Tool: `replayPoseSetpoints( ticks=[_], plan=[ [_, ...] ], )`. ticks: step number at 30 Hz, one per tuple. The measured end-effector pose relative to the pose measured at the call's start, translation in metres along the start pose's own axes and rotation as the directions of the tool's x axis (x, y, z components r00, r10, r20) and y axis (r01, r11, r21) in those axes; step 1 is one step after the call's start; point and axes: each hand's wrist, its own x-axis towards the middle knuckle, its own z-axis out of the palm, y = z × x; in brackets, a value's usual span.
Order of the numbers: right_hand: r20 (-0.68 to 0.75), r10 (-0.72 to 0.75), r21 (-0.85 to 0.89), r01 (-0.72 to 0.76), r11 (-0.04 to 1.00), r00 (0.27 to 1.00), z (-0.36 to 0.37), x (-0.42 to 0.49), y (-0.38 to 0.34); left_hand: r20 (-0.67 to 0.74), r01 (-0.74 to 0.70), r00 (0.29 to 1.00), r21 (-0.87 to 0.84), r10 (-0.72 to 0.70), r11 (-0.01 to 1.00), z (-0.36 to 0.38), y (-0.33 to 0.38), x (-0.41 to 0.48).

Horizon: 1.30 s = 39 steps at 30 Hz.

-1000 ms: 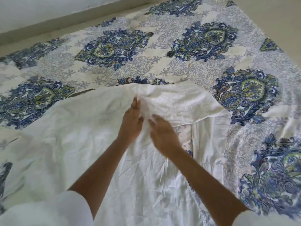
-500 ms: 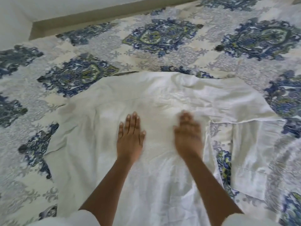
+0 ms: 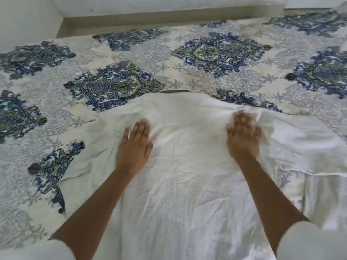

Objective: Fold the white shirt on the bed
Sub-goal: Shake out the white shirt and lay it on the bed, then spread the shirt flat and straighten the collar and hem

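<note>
Head view: two white sleeves sit nearest; beyond them the white shirt [image 3: 187, 184] lies spread on the bed [image 3: 206, 72]; left hand [image 3: 134, 145] and right hand [image 3: 243, 136] press flat on it, fingers spread, gripping nothing; the shirt's far edge meets the patterned bedcover.

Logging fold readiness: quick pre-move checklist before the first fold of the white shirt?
1. White shirt spread back-up on the bed: ok.
2. Left hand flat and open on the fabric: ok.
3. Right hand flat on the fabric: cannot tell, motion-blurred.
4. Torso panel smooth: not ok, creases run across it.
5. Right sleeve laid out flat: not ok, bunched near the shoulder.
6. Left sleeve laid out: cannot tell, it looks crumpled at the shirt's edge.
</note>
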Motion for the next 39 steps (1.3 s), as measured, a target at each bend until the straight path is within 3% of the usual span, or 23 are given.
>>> replayPoseSetpoints(
  ticks=[2, 4, 6, 8, 11, 14, 15, 16, 18, 20, 22, 23, 25, 27, 28, 30, 31, 33, 34, 35, 36, 39],
  plan=[
    [-0.066, 0.084, 0.057, -0.08, 0.995, 0.994, -0.007, 0.002, -0.023, -0.06, -0.074, 0.996, -0.037, 0.072, 0.997, -0.007, 0.009, 0.017],
    [-0.101, -0.157, 0.05, 0.162, 0.985, 0.982, -0.002, -0.006, -0.069, -0.018, -0.149, 0.989, -0.044, 0.148, 0.988, -0.01, 0.021, 0.046],
    [-0.008, -0.392, 0.002, 0.392, 0.92, 0.92, 0.007, -0.012, -0.092, 0.091, -0.142, 0.985, -0.041, 0.145, 0.989, 0.0, 0.024, 0.065],
    [0.008, -0.361, -0.032, 0.361, 0.932, 0.933, 0.01, 0.0, -0.074, 0.178, -0.091, 0.979, -0.042, 0.097, 0.995, 0.017, 0.012, 0.07],
    [-0.014, -0.196, -0.129, 0.193, 0.973, 0.98, 0.01, 0.02, -0.019, 0.161, -0.033, 0.986, -0.021, 0.036, 0.999, 0.026, -0.004, 0.065],
    [0.0, 0.017, -0.036, -0.017, 0.999, 1.0, -0.001, 0.018, -0.015, 0.17, 0.061, 0.984, -0.032, -0.055, 0.998, 0.015, 0.008, 0.06],
    [-0.015, 0.048, -0.005, -0.048, 0.999, 0.999, -0.002, 0.01, -0.031, 0.171, 0.038, 0.985, -0.068, -0.026, 0.997, 0.014, 0.02, 0.054],
    [-0.046, -0.001, 0.01, 0.001, 1.0, 0.999, 0.0, -0.002, -0.053, 0.167, -0.023, 0.985, -0.084, 0.037, 0.996, 0.014, 0.033, 0.044],
    [-0.024, -0.277, 0.003, 0.277, 0.961, 0.961, 0.011, -0.032, -0.097, 0.145, -0.082, 0.985, -0.087, 0.094, 0.993, 0.012, 0.041, 0.024],
    [0.012, -0.447, -0.037, 0.447, 0.894, 0.895, 0.019, -0.048, -0.11, 0.169, 0.105, 0.982, -0.085, -0.089, 0.991, 0.014, 0.021, 0.015],
    [0.04, -0.354, -0.03, 0.355, 0.934, 0.935, 0.021, -0.044, -0.094, 0.214, 0.243, 0.946, 0.028, -0.243, 0.97, 0.01, -0.01, 0.009],
    [0.066, -0.249, -0.017, 0.251, 0.968, 0.966, 0.021, -0.04, -0.086, 0.219, 0.224, 0.947, 0.079, -0.237, 0.971, 0.003, -0.023, 0.006],
    [0.057, -0.114, 0.018, 0.114, 0.993, 0.992, 0.016, -0.04, -0.091, 0.194, 0.112, 0.975, -0.007, -0.109, 0.994, -0.016, -0.036, -0.001],
    [0.006, -0.241, 0.05, 0.24, 0.969, 0.97, 0.009, -0.053, -0.132, 0.027, 0.04, 0.999, -0.13, -0.037, 0.991, -0.032, -0.041, -0.009],
    [0.01, -0.36, 0.039, 0.359, 0.932, 0.933, 0.009, -0.06, -0.156, -0.098, 0.085, 0.99, -0.185, -0.105, 0.979, -0.037, -0.047, -0.012],
    [0.05, -0.527, 0.033, 0.526, 0.85, 0.848, 0.012, -0.071, -0.187, -0.192, 0.328, 0.898, -0.309, -0.397, 0.893, -0.043, -0.065, -0.018],
    [0.1, -0.555, 0.04, 0.554, 0.831, 0.826, 0.017, -0.074, -0.194, -0.17, 0.487, 0.799, -0.379, -0.577, 0.787, -0.04, -0.079, -0.027],
    [0.161, -0.535, 0.019, 0.539, 0.842, 0.83, 0.031, -0.077, -0.195, -0.029, 0.726, 0.524, -0.507, -0.851, 0.465, -0.031, -0.112, -0.05],
    [0.151, -0.515, 0.0, 0.521, 0.854, 0.844, 0.037, -0.078, -0.194, 0.104, 0.777, 0.428, -0.55, -0.898, 0.306, -0.03, -0.124, -0.064],
    [0.128, -0.5, -0.019, 0.506, 0.862, 0.857, 0.04, -0.077, -0.192, 0.241, 0.784, 0.407, -0.587, -0.881, 0.201, -0.028, -0.132, -0.076],
    [0.143, -0.483, -0.024, 0.491, 0.871, 0.864, 0.041, -0.077, -0.194, 0.364, 0.774, 0.451, -0.615, -0.815, 0.154, -0.028, -0.138, -0.088],
    [0.151, -0.483, -0.028, 0.492, 0.87, 0.862, 0.041, -0.073, -0.199, 0.611, 0.785, 0.577, -0.599, -0.542, 0.158, -0.046, -0.14, -0.105]
  ],
)
